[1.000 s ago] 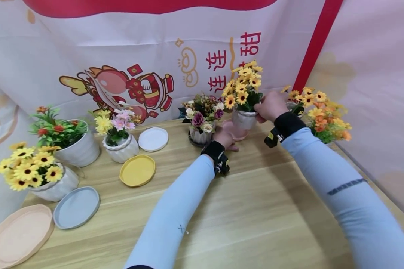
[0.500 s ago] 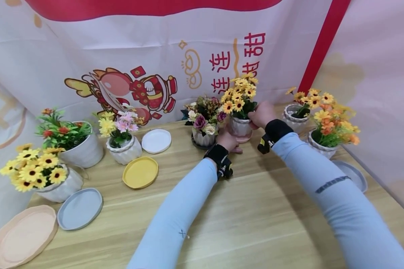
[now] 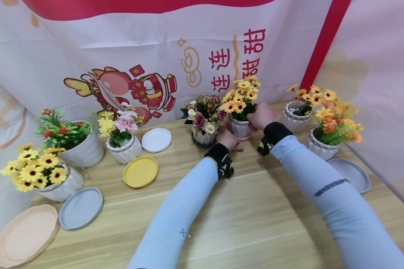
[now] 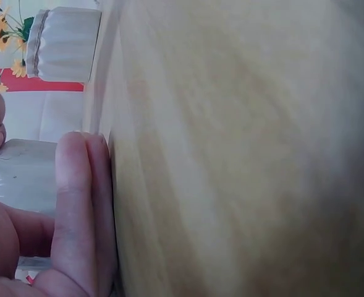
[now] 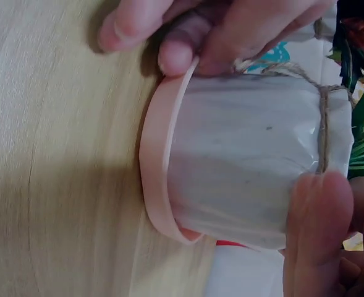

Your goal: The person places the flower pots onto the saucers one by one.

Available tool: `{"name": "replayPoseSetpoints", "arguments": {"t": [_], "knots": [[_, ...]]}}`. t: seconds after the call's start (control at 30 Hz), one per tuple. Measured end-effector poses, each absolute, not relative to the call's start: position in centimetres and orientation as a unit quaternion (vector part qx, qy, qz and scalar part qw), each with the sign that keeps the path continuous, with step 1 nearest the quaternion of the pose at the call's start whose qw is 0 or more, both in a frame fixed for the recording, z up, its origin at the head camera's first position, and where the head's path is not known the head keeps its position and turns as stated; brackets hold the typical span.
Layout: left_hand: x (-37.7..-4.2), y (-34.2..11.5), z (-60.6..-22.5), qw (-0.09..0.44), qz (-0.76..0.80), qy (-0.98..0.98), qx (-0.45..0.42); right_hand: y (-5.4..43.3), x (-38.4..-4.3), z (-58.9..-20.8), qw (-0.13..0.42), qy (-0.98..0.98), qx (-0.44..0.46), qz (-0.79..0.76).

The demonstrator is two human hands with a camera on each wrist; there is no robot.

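A white ceramic pot [image 3: 239,129] of yellow sunflowers [image 3: 241,98] stands upright inside a pink saucer [image 5: 157,154] near the backdrop. My right hand [image 3: 263,116] grips this pot at its right side; in the right wrist view its fingers [image 5: 321,216] lie against the twine-tied rim. From the left, my left hand [image 3: 228,139] pinches the saucer's raised edge, low on the table. In the left wrist view its straight fingers [image 4: 73,204] lie along the tabletop, partly covering the pot.
Close at left, a pot of purple and white roses [image 3: 203,137] sits on a dark saucer. Two flower pots [image 3: 295,117] and a grey saucer [image 3: 351,175] are at right. White [image 3: 156,140], yellow [image 3: 140,172], blue-grey [image 3: 81,208] and peach saucers [image 3: 25,235] lie left, beside several flower pots.
My right hand has lowered the sunflower pot from above the pink saucer into it. My left hand has stayed at the saucer. The head view has shifted slightly.
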State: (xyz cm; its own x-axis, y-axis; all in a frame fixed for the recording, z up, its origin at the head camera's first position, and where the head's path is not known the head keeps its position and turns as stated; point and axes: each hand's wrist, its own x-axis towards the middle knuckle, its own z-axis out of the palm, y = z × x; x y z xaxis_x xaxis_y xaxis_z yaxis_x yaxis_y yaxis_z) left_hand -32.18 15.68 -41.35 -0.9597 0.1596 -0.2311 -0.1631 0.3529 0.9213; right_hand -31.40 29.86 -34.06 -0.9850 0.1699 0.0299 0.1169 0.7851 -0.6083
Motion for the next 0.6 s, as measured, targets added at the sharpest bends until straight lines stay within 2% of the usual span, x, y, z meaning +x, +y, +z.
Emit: {"name": "replayPoseSetpoints", "arguments": {"t": [0.23, 0.6], "knots": [[-32.1, 16.0, -41.2, 0.167, 0.635, 0.752, -0.067, 30.2, -31.6, -34.6, 0.036, -0.924, -0.089, 0.369], [-32.2, 16.0, -41.4, 0.165, 0.649, 0.741, -0.048, 31.0, -31.9, -35.5, 0.065, -0.932, -0.078, 0.347]]}}
